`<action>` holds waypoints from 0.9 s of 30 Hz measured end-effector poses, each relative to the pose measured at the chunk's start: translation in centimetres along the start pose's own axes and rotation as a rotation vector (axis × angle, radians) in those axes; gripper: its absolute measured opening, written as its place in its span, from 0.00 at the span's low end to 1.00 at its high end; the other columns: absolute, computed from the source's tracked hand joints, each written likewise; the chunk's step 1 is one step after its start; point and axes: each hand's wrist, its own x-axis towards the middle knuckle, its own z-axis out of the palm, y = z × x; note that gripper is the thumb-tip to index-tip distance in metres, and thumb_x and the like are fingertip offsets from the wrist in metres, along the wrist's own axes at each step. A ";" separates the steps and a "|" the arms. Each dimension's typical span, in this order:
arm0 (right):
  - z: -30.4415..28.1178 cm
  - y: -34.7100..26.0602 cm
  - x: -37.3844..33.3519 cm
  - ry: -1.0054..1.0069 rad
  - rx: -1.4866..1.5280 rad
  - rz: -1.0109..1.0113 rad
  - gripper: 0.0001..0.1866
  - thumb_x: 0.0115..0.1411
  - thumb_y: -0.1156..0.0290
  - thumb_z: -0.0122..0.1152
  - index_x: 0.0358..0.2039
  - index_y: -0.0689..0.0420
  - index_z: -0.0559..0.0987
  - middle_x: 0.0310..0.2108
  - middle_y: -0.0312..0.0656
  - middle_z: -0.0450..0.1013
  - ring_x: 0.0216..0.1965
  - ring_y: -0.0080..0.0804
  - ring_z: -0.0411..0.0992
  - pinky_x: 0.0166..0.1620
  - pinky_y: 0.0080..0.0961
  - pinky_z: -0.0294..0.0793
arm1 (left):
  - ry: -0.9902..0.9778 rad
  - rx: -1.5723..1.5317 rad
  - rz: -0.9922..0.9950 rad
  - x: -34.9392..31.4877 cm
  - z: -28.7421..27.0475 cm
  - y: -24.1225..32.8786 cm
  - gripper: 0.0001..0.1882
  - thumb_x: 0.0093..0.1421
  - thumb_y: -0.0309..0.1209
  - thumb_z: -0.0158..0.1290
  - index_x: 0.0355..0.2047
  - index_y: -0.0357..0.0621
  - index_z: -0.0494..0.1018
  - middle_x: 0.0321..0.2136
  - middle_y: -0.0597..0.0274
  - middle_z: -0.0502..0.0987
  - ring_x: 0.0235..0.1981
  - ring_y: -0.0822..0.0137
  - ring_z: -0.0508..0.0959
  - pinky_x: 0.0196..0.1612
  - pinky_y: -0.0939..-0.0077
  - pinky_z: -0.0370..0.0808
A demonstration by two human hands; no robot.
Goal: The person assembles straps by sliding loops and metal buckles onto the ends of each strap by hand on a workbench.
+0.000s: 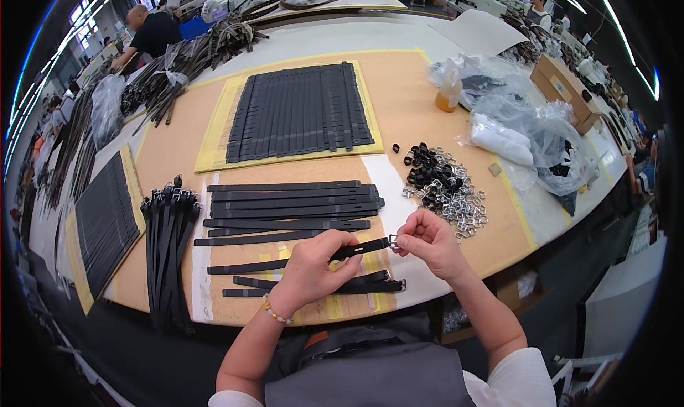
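Observation:
My left hand grips a black belt strap near its slotted end, and the strap's tail runs out to the left over the table. At that end, my right hand pinches a silver metal buckle, which meets the strap tip; whether it is threaded on is too small to tell. Just below lie a few straps with buckles at their right ends. Above my left hand several plain black straps are laid side by side. A pile of silver buckles and black loops sits beyond my right hand.
A bundle of buckled belts hangs over the near left edge. Rows of dark straps lie on yellow-edged boards at the back and left. A bottle of orange liquid, plastic bags and a cardboard box stand far right. Other people work beyond.

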 end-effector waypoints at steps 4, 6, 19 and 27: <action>0.1 -0.2 -0.1 -0.012 0.001 -0.001 0.10 0.67 0.76 0.67 0.41 0.58 0.73 0.38 0.36 0.78 0.38 0.21 0.79 0.43 0.20 0.82 | 0.018 0.002 0.029 0.0 0.1 0.0 0.11 0.57 0.24 0.66 0.39 0.35 0.79 0.32 0.58 0.81 0.31 0.67 0.84 0.36 0.75 0.80; -0.2 -0.2 0.0 -0.010 0.014 -0.002 0.10 0.66 0.76 0.68 0.41 0.58 0.73 0.38 0.36 0.78 0.38 0.21 0.80 0.43 0.21 0.82 | 0.022 0.010 0.023 0.0 0.0 0.1 0.11 0.57 0.24 0.66 0.39 0.35 0.79 0.32 0.58 0.81 0.31 0.67 0.84 0.36 0.75 0.80; 2.7 -1.6 -1.0 0.033 -0.387 -0.124 0.09 0.64 0.76 0.69 0.38 0.61 0.75 0.33 0.33 0.78 0.35 0.15 0.78 0.41 0.16 0.80 | -0.023 0.117 0.067 -0.2 0.7 0.5 0.11 0.58 0.27 0.67 0.38 0.38 0.78 0.32 0.56 0.81 0.31 0.61 0.84 0.35 0.72 0.80; 4.9 -1.0 -1.6 0.125 -0.582 -0.199 0.09 0.63 0.76 0.68 0.37 0.64 0.76 0.31 0.39 0.80 0.33 0.23 0.83 0.39 0.21 0.83 | -0.098 0.039 -0.006 -0.3 1.1 0.4 0.12 0.59 0.29 0.66 0.40 0.38 0.77 0.32 0.55 0.81 0.31 0.61 0.84 0.36 0.70 0.80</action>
